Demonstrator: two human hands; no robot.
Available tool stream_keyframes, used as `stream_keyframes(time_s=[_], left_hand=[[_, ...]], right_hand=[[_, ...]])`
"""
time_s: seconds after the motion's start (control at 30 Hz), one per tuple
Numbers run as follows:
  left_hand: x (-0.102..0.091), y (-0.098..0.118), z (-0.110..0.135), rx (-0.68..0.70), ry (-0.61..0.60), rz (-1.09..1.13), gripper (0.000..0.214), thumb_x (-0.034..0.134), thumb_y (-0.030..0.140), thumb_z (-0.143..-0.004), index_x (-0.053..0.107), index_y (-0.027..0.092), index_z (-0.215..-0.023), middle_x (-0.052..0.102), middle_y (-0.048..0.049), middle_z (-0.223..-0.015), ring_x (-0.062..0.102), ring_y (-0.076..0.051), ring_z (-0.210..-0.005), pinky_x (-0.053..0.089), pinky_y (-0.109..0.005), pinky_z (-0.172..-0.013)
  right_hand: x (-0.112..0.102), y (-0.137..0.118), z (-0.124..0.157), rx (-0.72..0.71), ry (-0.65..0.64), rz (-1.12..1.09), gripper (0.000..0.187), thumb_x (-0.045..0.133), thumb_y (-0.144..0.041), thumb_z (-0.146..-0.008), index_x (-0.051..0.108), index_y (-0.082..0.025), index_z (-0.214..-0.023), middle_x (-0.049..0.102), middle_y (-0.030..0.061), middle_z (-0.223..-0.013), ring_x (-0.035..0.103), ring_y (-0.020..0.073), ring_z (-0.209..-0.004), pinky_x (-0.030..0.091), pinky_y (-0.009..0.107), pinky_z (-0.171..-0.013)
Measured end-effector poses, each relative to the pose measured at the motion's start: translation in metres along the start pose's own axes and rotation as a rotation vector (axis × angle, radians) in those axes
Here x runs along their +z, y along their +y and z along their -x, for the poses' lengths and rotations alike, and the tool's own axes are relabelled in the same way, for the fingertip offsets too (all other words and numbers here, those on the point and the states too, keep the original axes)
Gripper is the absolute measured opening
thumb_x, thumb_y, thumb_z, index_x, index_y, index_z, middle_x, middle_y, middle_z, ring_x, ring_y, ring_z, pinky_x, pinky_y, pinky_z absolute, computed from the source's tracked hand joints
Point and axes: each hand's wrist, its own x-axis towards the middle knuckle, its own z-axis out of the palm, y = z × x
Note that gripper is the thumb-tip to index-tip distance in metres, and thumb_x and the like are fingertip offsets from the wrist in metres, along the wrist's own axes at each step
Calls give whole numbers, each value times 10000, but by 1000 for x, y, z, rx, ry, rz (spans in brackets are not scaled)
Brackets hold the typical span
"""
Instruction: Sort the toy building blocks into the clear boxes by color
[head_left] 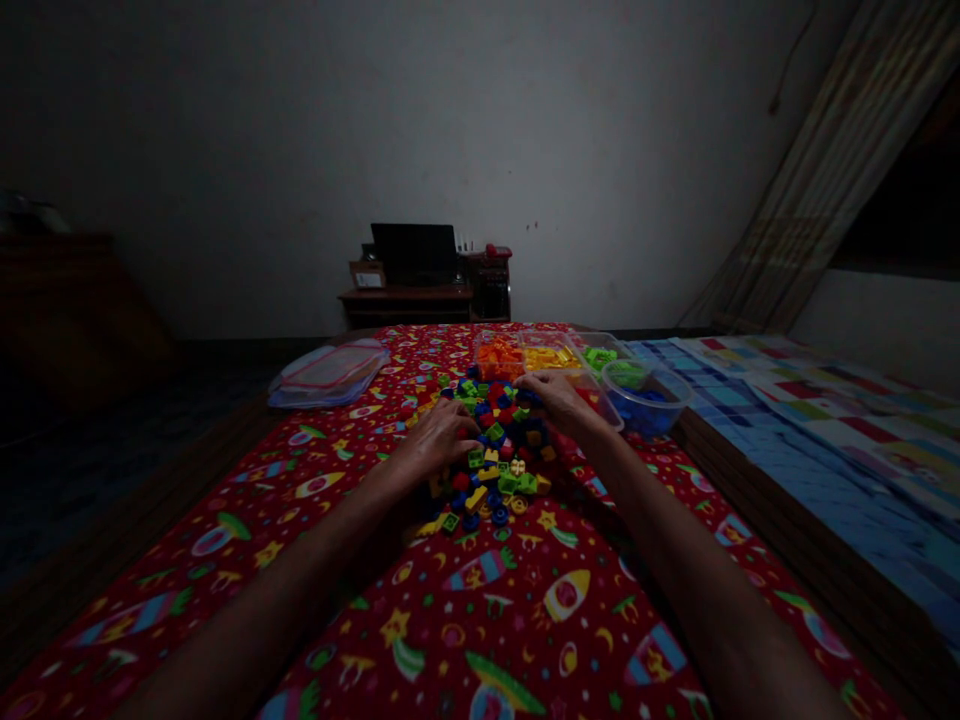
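Observation:
A heap of small toy building blocks in yellow, green, blue and red lies on a red patterned cloth. My left hand rests over the heap's left side, its fingers bent but apart and touching the blocks. At the far right of the heap, my right hand has its fingertips drawn together beside some dark blue blocks; anything between them is too small and dark to make out. Just past it stands a clear divided container with orange blocks, yellow blocks and green blocks.
A round clear tub with blue blocks stands right of the divided container. Stacked plastic lids lie at the far left table edge. A bed adjoins the right side. A desk with a monitor stands against the wall.

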Motion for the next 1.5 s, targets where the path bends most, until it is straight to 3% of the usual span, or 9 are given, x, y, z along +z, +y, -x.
stream_keyframes(time_s=[0.27, 0.43, 0.63, 0.87, 1.0, 1.13, 1.3, 1.4, 1.5], left_hand=[[5, 11, -4, -109, 7, 68, 116, 714, 296, -665, 705, 191, -713, 613, -52, -869, 546, -227, -884, 455, -341, -751], [-1, 6, -5, -55, 156, 81, 117, 675, 311, -714, 698, 199, -688, 622, -47, -886, 541, -211, -890, 458, -351, -789], [-17, 8, -6, -34, 274, 177, 157, 651, 340, -744, 686, 205, -670, 624, -32, -867, 547, -196, -878, 459, -348, -815], [-21, 27, -2, 38, 242, 136, 99, 594, 246, -770, 669, 196, -733, 627, -36, -887, 531, -194, -893, 449, -333, -801], [-22, 22, -3, 21, 262, 157, 145, 658, 318, -741, 640, 192, -671, 628, -39, -859, 543, -203, -887, 447, -338, -802], [-26, 14, -4, 4, 284, 176, 204, 628, 372, -766, 636, 199, -659, 635, -33, -855, 560, -194, -869, 451, -336, -805], [-30, 9, -3, 9, 212, 200, 188, 618, 363, -768, 663, 196, -692, 649, -39, -845, 583, -191, -841, 461, -339, -806], [-30, 9, -3, 37, 160, 204, 160, 616, 320, -776, 671, 189, -703, 657, -50, -862, 589, -193, -853, 462, -331, -812], [-27, 19, -1, 138, 93, 209, 168, 578, 312, -822, 678, 188, -771, 659, -62, -924, 579, -198, -922, 456, -330, -845]], right_hand=[[5, -4, 5, -8, -34, 106, 169, 570, -326, -654, 581, -157, -652, 555, -28, -610, 471, 73, -536, 362, 177, -482], [6, -1, 5, -16, -60, 129, 173, 589, -327, -681, 582, -160, -638, 555, -26, -591, 473, 71, -525, 357, 166, -469], [14, 1, 10, 111, -252, 171, 308, 608, -457, -743, 599, -166, -641, 577, -3, -542, 471, 78, -475, 333, 168, -406], [31, -4, 18, 0, -367, 295, 289, 648, -438, -701, 608, -160, -638, 546, -31, -539, 454, 67, -471, 340, 175, -429], [9, -15, 9, -128, -153, 501, 209, 576, -316, -744, 617, -149, -626, 532, -23, -527, 439, 71, -462, 322, 200, -453], [-48, -28, -5, -312, 271, 749, 163, 552, -265, -753, 652, -153, -690, 599, 24, -617, 546, 136, -598, 401, 249, -582], [-121, -19, -5, -323, 647, 1073, 215, 505, -279, -795, 674, -148, -820, 679, 126, -833, 608, 236, -824, 436, 340, -773], [-145, -5, 0, -221, 705, 1209, 269, 483, -311, -823, 668, -133, -904, 678, 170, -905, 601, 269, -896, 430, 373, -809], [-150, -3, 3, -153, 672, 1265, 310, 500, -356, -826, 661, -135, -971, 670, 177, -987, 583, 280, -968, 424, 377, -831]])
